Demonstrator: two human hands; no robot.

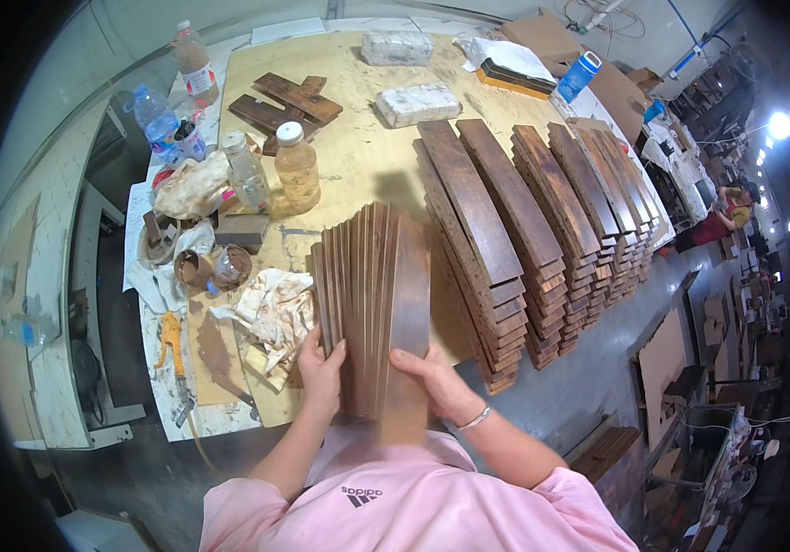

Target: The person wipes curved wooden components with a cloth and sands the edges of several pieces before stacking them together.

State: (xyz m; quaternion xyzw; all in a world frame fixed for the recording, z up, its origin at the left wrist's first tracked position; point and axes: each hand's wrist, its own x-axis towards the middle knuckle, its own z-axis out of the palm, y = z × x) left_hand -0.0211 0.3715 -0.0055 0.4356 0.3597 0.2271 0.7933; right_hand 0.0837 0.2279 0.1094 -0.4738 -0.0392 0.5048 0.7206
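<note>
Between my two hands stands a bundle of dark brown wooden planks (pixel 367 294), held on edge and fanned a little at the top. My left hand (pixel 321 373) grips its left side, thumb toward me. On the right side my right hand (pixel 436 379) is closed round the outermost plank, its thumb lying on the broad face. The lower ends of the planks are close to my body and slightly blurred. To the right, several tall stacks of similar planks (pixel 496 212) lean in a row along the table.
Bottles, including a jar of brown liquid (pixel 297 170), stand at the left. Nearby lie stained rags (pixel 275 308), small pots (pixel 194 269) and an orange air gun (pixel 170 342). Loose planks (pixel 298 99) and two wrapped blocks (pixel 418 104) sit farther back. Another person (pixel 724 219) is far right.
</note>
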